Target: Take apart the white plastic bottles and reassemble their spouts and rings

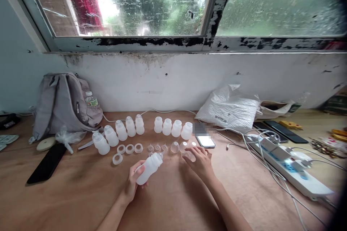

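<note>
Nearest the camera, two bare forearms reach out over the wooden bench [81, 195]. At near centre the left hand [132, 184] has its fingers wrapped around the lower body of a small translucent white bottle [149, 168], which it holds tilted, neck pointing far and right, just above the bench. Beside it the right hand [200, 160] lies with fingers loosely spread, fingertips touching a small clear cap [189, 156] on the bench.

Judging by its look, the bottle is light, empty plastic, fairly stiff, smooth and perhaps a little slippery; the straight body seems the surest place to hold, leaving the neck free. The cap looks thin and easily pinched by its rim.

Farther off stand two rows of like bottles, capped ones [119, 133] to the left and plain ones [173, 128] to the right, with white rings [130, 148] and small nipples [157, 147] in front.

A phone [205, 141] lies just beyond the right hand, a white bag [230, 110] behind it carries dark print too small to read, and the water bottle [91, 100] in the grey backpack [59, 104] has a green label, unreadable.
</note>
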`<state>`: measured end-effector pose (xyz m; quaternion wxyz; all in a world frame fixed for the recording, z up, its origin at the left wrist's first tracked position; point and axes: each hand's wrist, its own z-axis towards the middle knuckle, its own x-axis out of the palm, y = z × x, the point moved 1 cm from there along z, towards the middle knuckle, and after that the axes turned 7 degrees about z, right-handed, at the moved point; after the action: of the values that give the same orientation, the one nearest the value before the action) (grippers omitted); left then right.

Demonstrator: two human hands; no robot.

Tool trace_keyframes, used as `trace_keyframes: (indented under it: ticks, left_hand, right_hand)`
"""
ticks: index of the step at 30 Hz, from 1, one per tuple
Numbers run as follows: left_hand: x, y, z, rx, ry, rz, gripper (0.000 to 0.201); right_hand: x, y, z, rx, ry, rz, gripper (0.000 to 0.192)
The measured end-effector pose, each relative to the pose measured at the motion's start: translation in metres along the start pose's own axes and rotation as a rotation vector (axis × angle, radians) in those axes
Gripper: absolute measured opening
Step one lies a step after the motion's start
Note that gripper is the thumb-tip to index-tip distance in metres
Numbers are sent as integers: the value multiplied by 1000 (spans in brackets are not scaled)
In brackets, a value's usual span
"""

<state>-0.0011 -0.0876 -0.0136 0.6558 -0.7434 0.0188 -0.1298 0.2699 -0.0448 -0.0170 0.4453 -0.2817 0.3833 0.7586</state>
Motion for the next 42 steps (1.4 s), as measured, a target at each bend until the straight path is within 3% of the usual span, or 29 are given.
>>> trace_keyframes:
  ticks: [3, 6, 10, 16, 18, 20, 24, 28, 33, 35, 39, 42]
  left_hand:
    - [1, -2, 0, 2, -3, 8, 37]
    - [2, -3, -1, 11, 3, 63, 40]
    - [5, -1, -3, 130, -12, 322, 40]
    - [11, 11, -9, 568, -127, 921, 39]
    - [14, 15, -12, 649, -106, 1011, 41]
    - [19, 15, -15, 658, -74, 1017, 42]
    - [29, 8, -19, 508, -39, 849, 36]
    - [34, 1, -18, 360, -28, 627, 31]
    - [36, 13, -13, -164, 162, 57, 33]
    - [34, 18, -13, -308, 190, -152, 34]
    - [27, 19, -15, -396, 56, -390, 41]
    - [24, 16, -15, -332, 85, -370, 45]
  right_hand:
    - [5, -3, -2, 21, 59, -26, 15]
    - [1, 1, -1, 26, -10, 19, 27]
    - [-10, 28, -2, 51, -148, 389, 27]
    - [6, 85, -19, 443, 306, 1010, 29]
    - [12, 96, -23, 601, 364, 1124, 32]
    - [13, 101, -25, 697, 328, 1172, 34]
    - [11, 99, -26, 632, 172, 1134, 40]
    - [10, 95, -29, 579, 143, 1088, 41]
    - [10, 96, -33, 375, 189, 1084, 33]
    - [9, 96, -32, 273, 225, 1151, 35]
    - [10, 86, -22, 302, 220, 1192, 39]
    - [10, 74, -16, 366, 173, 1155, 25]
